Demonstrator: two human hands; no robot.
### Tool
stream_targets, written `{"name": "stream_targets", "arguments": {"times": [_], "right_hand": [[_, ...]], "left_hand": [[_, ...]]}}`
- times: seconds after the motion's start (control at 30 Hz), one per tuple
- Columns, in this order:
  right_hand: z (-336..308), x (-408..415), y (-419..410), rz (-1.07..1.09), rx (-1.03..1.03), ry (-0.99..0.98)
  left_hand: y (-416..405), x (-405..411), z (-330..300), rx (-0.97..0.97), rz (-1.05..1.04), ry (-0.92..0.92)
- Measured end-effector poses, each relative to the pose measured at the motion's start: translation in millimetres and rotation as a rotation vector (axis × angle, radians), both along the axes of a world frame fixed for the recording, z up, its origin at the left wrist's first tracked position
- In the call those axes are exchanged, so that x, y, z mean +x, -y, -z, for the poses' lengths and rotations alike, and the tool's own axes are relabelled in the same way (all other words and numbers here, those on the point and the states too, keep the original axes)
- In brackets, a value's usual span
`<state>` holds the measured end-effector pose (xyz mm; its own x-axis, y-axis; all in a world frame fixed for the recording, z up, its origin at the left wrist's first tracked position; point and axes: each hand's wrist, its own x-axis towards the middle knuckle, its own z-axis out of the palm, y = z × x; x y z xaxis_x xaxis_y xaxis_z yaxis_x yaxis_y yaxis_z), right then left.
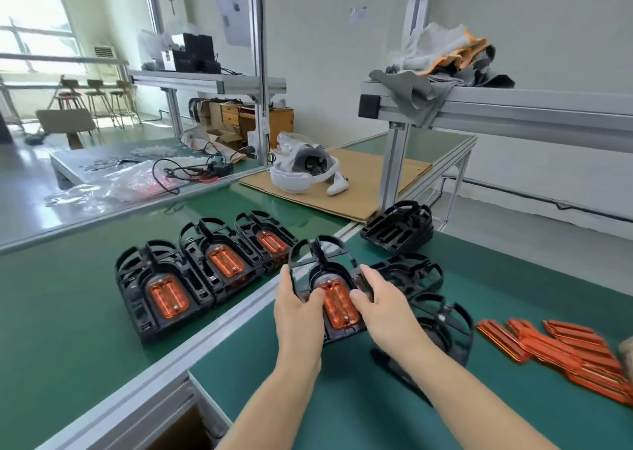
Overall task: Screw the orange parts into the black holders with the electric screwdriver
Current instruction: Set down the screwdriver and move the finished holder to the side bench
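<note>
Held: one black holder (pixel 325 278) with orange part (pixel 337 304), gripped by my left hand (pixel 298 307) and right hand (pixel 383 304). Three fitted holders (pixel 164 288) at 9 o'clock; loose orange parts (pixel 565 353) at 3 o'clock, cut off, uncountable.

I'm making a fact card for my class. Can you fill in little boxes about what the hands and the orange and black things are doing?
left hand: grips the held holder's left side
right hand: grips its right side
held holder: black, with an orange part inside
finished row: three filled holders on the left mat
empty holders: stack further back, right
loose orange parts: pile at right
electric screwdriver: not seen
</note>
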<state>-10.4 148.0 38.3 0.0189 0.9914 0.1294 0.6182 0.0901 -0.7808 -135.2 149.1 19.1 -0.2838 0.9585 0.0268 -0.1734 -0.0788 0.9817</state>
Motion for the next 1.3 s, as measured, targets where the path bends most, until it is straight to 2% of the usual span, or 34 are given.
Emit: {"name": "stream_targets", "arguments": {"times": [0.2,0.37,0.47,0.7,1.1,1.3], "right_hand": [[2.2,-36.3,-42.2,-0.009,-0.002,0.040],[5.6,-53.6,-91.1,0.016,-0.057,0.038],[5.3,-59.6,-117.2,0.013,-0.094,-0.004],[8.0,-74.0,-162.9,0.010,-0.084,-0.044],[16.4,-96.5,-199.1,-0.014,-0.108,-0.031],[27.6,-102.2,-203.0,-0.039,-0.123,0.058]], "left_hand": [[-50.1,-25.5,-12.4,0.005,-0.144,-0.124],[-90.4,-38.0,-14.9,-0.032,-0.151,-0.242],[-113.2,-49.9,-17.6,-0.067,-0.108,-0.418],[-150.6,-73.6,-22.5,-0.117,-0.101,-1.026],[-176.4,-93.0,-8.0,-0.099,-0.167,-1.360],[-172.4,-96.2,4.8,-0.154,-0.077,-1.567]]}}
